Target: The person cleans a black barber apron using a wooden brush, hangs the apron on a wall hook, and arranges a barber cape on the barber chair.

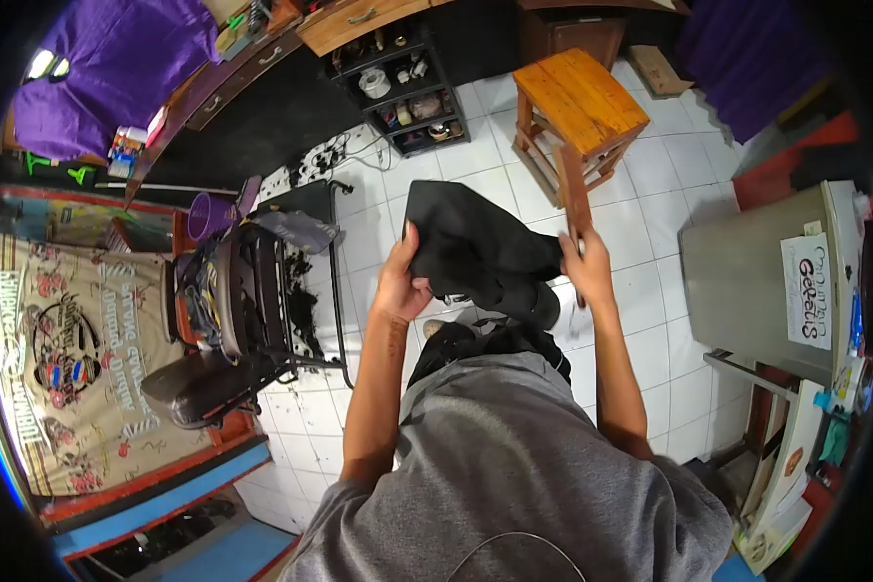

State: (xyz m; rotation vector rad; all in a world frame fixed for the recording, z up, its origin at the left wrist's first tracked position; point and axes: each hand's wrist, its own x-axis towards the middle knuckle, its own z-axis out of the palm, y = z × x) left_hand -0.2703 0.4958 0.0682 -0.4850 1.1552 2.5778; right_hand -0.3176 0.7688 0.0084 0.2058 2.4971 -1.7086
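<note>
Evidently clamping black cloth point(475, 238) in left hand point(403, 278), wooden piece point(574, 189) in right hand point(588, 269); seemingly handling light, soft, favouring hem holds.

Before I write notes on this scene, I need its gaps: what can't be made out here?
All in the head view:
- Left hand: some fingers hidden behind the black cloth.
- Brown wooden piece: middle covered by the right hand.
- Black rack: some contents too small and dark.
- Purple curtain at upper right: cut off by the dark lens rim.
</note>
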